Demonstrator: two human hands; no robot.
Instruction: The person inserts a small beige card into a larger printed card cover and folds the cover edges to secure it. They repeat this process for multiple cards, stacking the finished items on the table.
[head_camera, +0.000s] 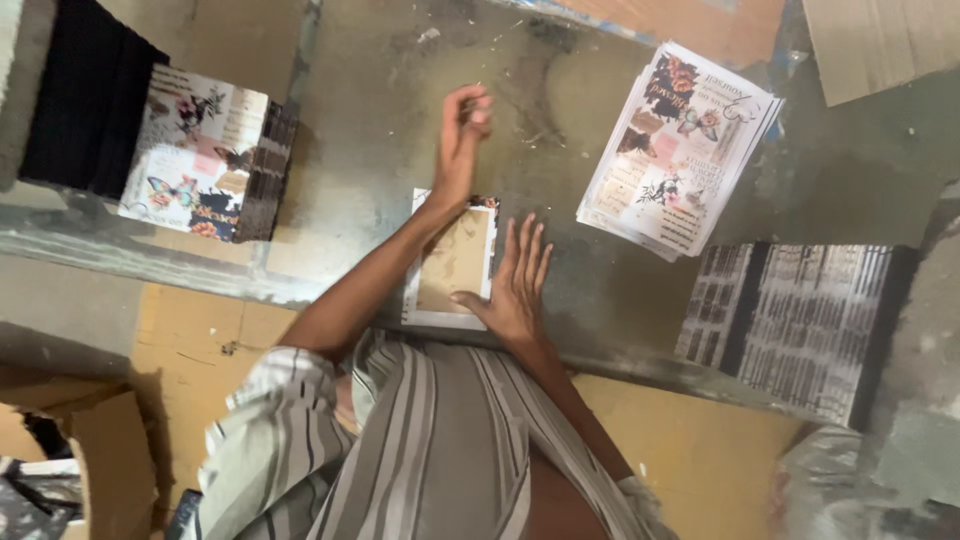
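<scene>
**Sheet squared up on the bench, one hand lifted**

The right hand (515, 285) lay flat, fingers spread, pinning the edge of a tan printed sheet (452, 262) on the grey worktable (380, 130). The left hand (460, 140) was raised just beyond the sheet, fingers loosely curled, holding nothing. Judged as aligning or pressing. Next move likely needs a fresh sheet from the floral stack (678, 150), well right of both hands.
</scene>
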